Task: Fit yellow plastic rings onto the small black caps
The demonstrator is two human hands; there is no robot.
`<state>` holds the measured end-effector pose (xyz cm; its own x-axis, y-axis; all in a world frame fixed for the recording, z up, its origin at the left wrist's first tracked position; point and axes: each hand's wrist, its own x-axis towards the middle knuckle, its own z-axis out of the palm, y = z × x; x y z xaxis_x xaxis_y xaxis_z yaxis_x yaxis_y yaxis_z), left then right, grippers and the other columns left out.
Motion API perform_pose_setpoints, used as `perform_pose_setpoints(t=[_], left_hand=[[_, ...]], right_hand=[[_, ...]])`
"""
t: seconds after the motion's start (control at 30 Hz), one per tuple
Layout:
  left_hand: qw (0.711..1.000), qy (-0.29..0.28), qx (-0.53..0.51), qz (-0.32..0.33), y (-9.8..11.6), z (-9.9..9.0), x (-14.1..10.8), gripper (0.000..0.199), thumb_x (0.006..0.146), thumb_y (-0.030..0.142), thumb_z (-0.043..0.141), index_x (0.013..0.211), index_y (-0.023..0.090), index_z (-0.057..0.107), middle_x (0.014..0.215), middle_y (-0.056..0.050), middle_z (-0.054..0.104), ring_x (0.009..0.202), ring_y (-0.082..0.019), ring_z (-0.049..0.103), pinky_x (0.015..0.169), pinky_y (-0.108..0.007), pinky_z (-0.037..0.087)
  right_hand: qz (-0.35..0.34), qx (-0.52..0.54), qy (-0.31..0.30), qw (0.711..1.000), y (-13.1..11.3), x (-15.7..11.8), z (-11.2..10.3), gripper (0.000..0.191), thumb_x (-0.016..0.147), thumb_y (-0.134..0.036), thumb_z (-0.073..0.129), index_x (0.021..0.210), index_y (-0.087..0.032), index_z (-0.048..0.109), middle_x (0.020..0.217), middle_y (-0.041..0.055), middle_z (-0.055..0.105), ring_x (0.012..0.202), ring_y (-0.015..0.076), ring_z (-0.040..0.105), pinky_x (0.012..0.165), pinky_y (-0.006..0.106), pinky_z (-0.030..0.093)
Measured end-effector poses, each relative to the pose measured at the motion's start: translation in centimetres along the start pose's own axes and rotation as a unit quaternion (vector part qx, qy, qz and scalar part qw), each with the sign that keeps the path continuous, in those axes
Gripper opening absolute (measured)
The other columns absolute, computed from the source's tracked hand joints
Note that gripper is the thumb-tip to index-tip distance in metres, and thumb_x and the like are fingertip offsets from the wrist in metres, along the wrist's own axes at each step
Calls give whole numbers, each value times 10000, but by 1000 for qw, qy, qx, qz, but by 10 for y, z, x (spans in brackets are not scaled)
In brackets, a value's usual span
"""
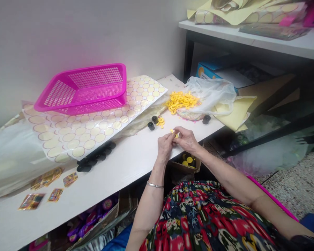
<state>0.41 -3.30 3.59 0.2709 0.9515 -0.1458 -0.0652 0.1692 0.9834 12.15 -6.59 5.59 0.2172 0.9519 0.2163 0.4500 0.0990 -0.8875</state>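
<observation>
Yellow piece (176,136) sits pinched between left hand (164,143) and right hand (186,139), both grips narrow, near the front of the table (131,157); fine fingerwork appears in hand, next calling for steady pressure.

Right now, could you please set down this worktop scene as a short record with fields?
left hand: fingertips closed on a small yellow piece
right hand: fingertips closed on the same piece
yellow pile: at the edge of the white plastic bag
pink basket: on the circle-printed sheet
black pieces: some near the hands, a row along the sheet's edge
</observation>
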Motion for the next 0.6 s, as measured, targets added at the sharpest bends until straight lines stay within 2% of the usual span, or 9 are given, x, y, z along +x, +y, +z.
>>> perform_pose_setpoints(t=[0.1, 0.23, 0.3, 0.37, 0.5, 0.6], left_hand=[[1000, -2, 12, -3, 1, 5, 0, 348, 699, 447, 596, 707, 105, 662, 442, 33, 502, 403, -48, 407, 421, -180, 291], [999, 18, 42, 4, 1, 5, -1, 343, 702, 442, 598, 772, 118, 683, 415, 47, 486, 382, -50, 397, 419, -182, 307], [998, 29, 49, 0, 2, 6, -1, 345, 696, 435, 609, 805, 118, 687, 413, 47, 490, 372, -50, 395, 416, -182, 316], [999, 39, 35, -9, 3, 9, -2, 338, 697, 421, 613, 809, 110, 685, 419, 43, 498, 366, -47, 394, 408, -178, 318], [997, 65, -21, -33, 7, 20, -7, 303, 711, 392, 602, 772, 99, 653, 402, 45, 480, 347, -49, 394, 371, -166, 301], [992, 88, -71, -61, 7, 29, -12, 289, 708, 400, 601, 728, 112, 606, 396, 47, 475, 329, -64, 410, 344, -171, 313]], right_hand=[[76, 161, -6, 984, 1, -3, 2, 289, 585, -253, 645, 854, -165, 584, 691, -25, 588, 491, 80, 475, 476, 218, 398], [190, 314, 11, 930, 0, -4, 6, 303, 603, -384, 669, 758, -139, 582, 470, -57, 499, 377, 57, 416, 382, 185, 337], [231, 335, 25, 913, 0, -3, 9, 326, 645, -446, 634, 727, -135, 578, 414, -63, 462, 332, 47, 373, 331, 171, 287], [257, 329, 23, 908, 1, -2, 13, 341, 678, -472, 599, 735, -137, 577, 375, -66, 442, 311, 54, 376, 305, 160, 273], [286, 309, 6, 907, -3, -1, 15, 320, 704, -462, 575, 755, -146, 562, 372, -62, 456, 312, 62, 407, 301, 152, 318], [310, 323, -6, 894, -6, -1, 13, 289, 718, -446, 565, 754, -162, 529, 358, -82, 422, 309, 70, 404, 314, 177, 361]])
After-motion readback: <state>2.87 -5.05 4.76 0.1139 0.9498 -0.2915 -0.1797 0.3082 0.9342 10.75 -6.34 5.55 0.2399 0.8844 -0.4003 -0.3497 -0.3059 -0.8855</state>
